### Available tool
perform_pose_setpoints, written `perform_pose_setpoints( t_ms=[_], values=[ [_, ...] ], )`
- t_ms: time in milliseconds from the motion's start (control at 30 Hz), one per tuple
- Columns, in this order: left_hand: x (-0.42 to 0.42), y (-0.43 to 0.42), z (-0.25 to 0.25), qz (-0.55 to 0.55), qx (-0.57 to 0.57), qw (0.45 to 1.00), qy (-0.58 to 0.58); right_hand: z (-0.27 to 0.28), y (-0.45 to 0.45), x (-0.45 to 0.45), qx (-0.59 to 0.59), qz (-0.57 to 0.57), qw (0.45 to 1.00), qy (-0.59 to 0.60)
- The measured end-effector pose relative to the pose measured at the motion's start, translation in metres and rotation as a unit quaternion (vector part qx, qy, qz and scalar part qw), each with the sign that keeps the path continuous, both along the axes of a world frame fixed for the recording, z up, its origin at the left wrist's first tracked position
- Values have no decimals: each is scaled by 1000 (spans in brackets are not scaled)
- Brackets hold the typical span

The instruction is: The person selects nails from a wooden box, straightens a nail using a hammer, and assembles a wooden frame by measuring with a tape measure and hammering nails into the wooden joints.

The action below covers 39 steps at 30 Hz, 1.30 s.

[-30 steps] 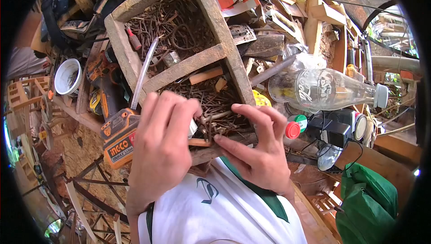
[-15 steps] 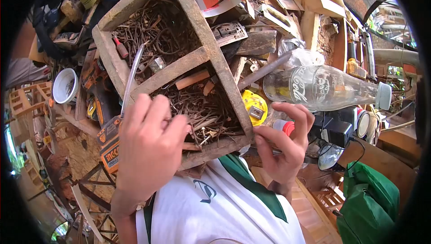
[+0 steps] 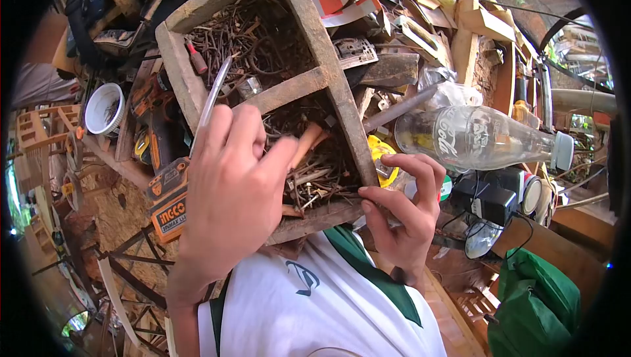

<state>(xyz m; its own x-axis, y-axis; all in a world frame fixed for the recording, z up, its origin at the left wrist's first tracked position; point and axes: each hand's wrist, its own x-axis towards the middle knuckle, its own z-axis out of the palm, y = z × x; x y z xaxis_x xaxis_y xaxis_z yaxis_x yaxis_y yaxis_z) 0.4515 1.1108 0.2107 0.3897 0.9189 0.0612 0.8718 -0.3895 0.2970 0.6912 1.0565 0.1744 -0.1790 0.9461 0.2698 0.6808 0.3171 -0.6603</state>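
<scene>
A worn wooden box (image 3: 342, 114) with two compartments is tilted in front of me, full of nails (image 3: 319, 183) and bits of wire. My left hand (image 3: 230, 186) is over the nearer compartment, its bent fingers apart and their tips partly hidden. Close by its fingertips, a small wood piece (image 3: 306, 143) stands at a slant among the nails. At the near right corner of the box, my right hand (image 3: 407, 222) has thumb and forefinger against the edge, the other fingers curled. A small red-handled screwdriver (image 3: 196, 59) and a clear tube (image 3: 215, 94) are at the farther compartment.
To the right lies a glass bottle (image 3: 473, 137), with a yellow tape measure (image 3: 382, 160) beside the box. An orange-black power tool (image 3: 169, 199) and a white cup (image 3: 105, 109) are on the left. A green bag (image 3: 536, 298) sits lower right, and wood scraps clutter the back.
The wood piece has shifted and turned from lying across the nearer compartment to a steeper slant. My left hand has moved slightly right and up; the whole view has shifted a little.
</scene>
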Motion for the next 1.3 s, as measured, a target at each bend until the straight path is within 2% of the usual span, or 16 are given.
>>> perform_pose_setpoints(
  t_ms=[67,200,367,433,533,600,700,767,833,1167,1300],
  values=[
    [-8,-4,9,-31,-48,998,19,-1,1,1,1,1,1000,2],
    [1,-1,3,30,-5,999,-27,-3,4,-1,2,9,1000,6],
    [15,-9,-10,46,-1,998,41,1,8,-8,3,18,1000,8],
    [9,-18,0,-2,-88,996,3,0,8,-8,5,15,1000,4],
    [5,-27,13,-12,-118,993,-6,-2,9,-7,4,14,1000,5],
    [-2,-27,19,-11,-136,989,-63,-5,9,-8,-3,11,1000,17],
    [-10,-21,23,51,-72,994,-60,-9,12,-8,-1,22,999,23],
    [-19,-15,24,71,-34,995,-68,-15,10,-10,-56,5,991,122],
    [-26,-11,24,140,19,988,-67,-12,13,-10,-54,13,991,120],
    [-42,21,35,163,33,986,-31,-16,21,-10,-80,22,989,121],
    [-58,60,33,108,85,991,-3,-12,26,-10,-86,38,990,101]
  ],
)
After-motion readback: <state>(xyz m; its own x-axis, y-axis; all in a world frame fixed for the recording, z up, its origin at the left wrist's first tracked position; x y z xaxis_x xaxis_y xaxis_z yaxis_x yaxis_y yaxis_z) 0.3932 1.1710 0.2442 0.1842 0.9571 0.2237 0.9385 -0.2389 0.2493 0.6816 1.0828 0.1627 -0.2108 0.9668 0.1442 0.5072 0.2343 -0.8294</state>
